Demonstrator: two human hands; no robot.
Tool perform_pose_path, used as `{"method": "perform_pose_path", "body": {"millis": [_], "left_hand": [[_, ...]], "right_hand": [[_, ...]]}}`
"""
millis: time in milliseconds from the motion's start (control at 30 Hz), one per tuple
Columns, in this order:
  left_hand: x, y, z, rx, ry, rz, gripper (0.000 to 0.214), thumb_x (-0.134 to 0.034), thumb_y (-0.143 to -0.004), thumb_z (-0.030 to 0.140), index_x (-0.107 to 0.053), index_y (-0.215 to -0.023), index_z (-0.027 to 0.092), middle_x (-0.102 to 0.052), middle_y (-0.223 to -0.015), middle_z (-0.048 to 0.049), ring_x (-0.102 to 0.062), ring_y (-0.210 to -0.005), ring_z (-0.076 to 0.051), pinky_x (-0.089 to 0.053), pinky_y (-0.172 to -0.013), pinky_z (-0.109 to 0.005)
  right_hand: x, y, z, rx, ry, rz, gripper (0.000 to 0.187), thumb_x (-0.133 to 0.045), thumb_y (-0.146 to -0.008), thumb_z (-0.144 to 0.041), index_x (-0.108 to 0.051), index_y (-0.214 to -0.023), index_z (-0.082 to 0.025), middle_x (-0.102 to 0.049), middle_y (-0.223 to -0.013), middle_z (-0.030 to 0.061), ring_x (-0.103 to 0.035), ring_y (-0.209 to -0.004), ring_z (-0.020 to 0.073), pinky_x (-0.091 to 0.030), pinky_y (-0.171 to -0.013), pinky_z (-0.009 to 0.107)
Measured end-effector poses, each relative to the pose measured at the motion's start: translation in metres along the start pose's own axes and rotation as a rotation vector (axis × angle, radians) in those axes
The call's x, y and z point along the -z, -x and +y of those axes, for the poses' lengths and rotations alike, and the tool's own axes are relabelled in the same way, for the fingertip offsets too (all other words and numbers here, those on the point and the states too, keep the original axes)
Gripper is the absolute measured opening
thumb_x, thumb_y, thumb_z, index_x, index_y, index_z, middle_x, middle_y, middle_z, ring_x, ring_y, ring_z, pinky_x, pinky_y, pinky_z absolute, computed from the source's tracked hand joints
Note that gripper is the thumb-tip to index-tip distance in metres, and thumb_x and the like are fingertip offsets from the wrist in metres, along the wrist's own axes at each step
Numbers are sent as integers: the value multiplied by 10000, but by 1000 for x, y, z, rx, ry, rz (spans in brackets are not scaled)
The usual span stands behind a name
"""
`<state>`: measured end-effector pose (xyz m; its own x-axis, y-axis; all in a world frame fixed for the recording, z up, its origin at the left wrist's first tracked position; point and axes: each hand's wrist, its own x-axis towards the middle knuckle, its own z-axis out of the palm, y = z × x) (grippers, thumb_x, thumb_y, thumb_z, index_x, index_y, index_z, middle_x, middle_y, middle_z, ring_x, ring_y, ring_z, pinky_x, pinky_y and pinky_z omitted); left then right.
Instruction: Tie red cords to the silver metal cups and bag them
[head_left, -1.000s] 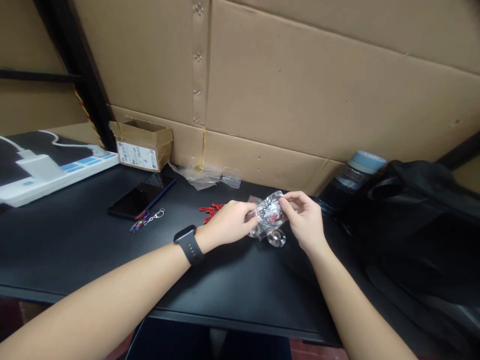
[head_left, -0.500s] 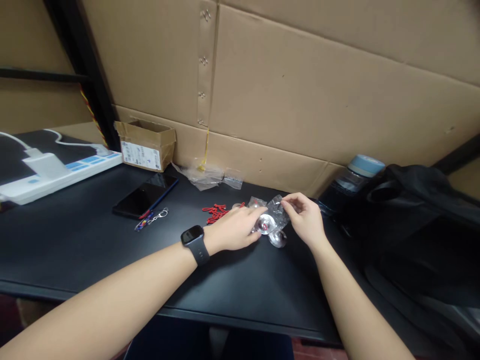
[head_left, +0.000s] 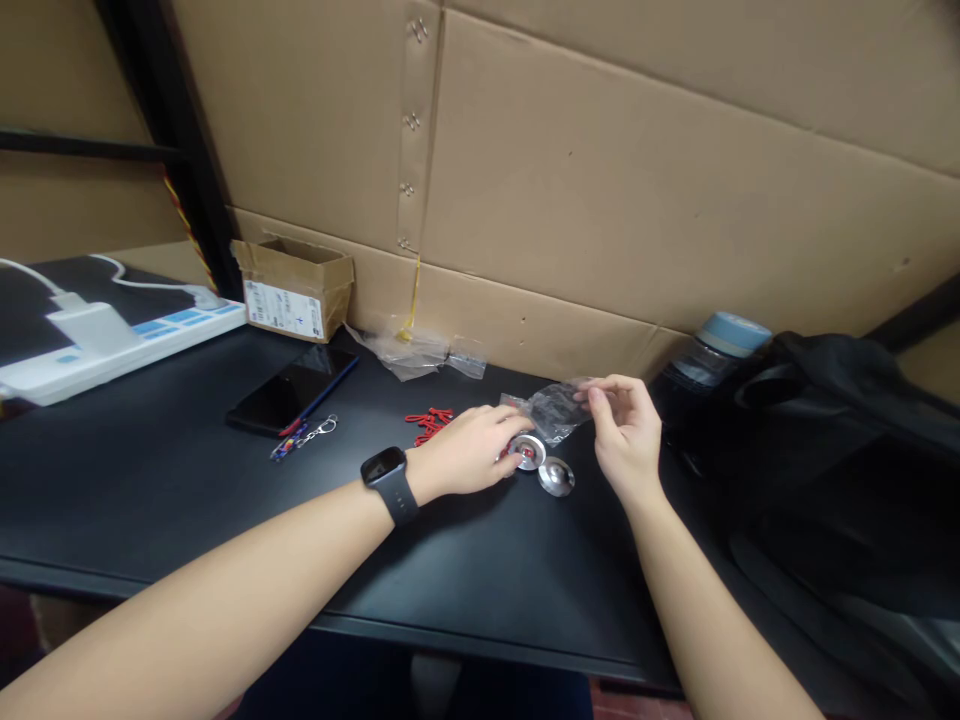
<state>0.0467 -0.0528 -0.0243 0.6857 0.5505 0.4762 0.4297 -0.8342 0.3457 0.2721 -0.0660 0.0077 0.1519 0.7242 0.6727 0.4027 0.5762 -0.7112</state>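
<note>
Bench (head_left: 487, 590), black-topped, spans the lower half of the frame. Just right of centre lies a shiny metal disc (head_left: 557, 478), between the two hands. At its upper left is a second metal disc (head_left: 535, 452) with red at its middle, right under the fingertips of the left hand (head_left: 474, 450). That hand is palm down, thumb and fingers parted; I cannot tell whether it grips the disc. The right hand (head_left: 628, 435) pinches one end of a clear plastic bag (head_left: 556, 412), which stretches leftward from it, beyond both discs. Red cords (head_left: 429, 424) lie just past the left hand. Left of centre are a keychain (head_left: 306, 435) and a smartphone (head_left: 294, 390); farther back, at the upper left, stands an open cardboard box (head_left: 296, 295). A blue-lidded bottle (head_left: 705, 355) stands at right.
</note>
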Motion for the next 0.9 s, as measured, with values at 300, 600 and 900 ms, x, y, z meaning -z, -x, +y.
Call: {"method": "perform_pose_path", "body": {"millis": [300,600,900], "left_hand": [[14,-4,4,-101,-117,186,605,-633,-871,73,-494,-1420,286,-373,-1611,-91,-375,-1460,-299,-388,-1179,-504],[17,-6,8,-238,-253,180,251,-461,-1040,199,-697,-1116,241,-724,-1142,-58,-627,-1003,-196,-419,-892,-359],[34,-6,-81,270,-427,306,330,-444,-1025,253,-687,-1248,268,-663,-1227,-103,-563,-1115,-282,-388,-938,-432]], "right_hand": [[-7,6,-4,-193,-60,-3,264,-727,-887,-431,-583,-995,-238,-661,-851,8,-607,-462,131,-509,-451,280],[-16,14,-11,-288,-204,-186,314,-747,-868,-415,-569,-1067,-250,-640,-938,9,-634,-632,132,-555,-548,252],[-15,17,-9,-101,-14,-297,186,-695,-900,-322,-618,-1045,-234,-676,-999,45,-674,-831,181,-556,-781,327]]}}
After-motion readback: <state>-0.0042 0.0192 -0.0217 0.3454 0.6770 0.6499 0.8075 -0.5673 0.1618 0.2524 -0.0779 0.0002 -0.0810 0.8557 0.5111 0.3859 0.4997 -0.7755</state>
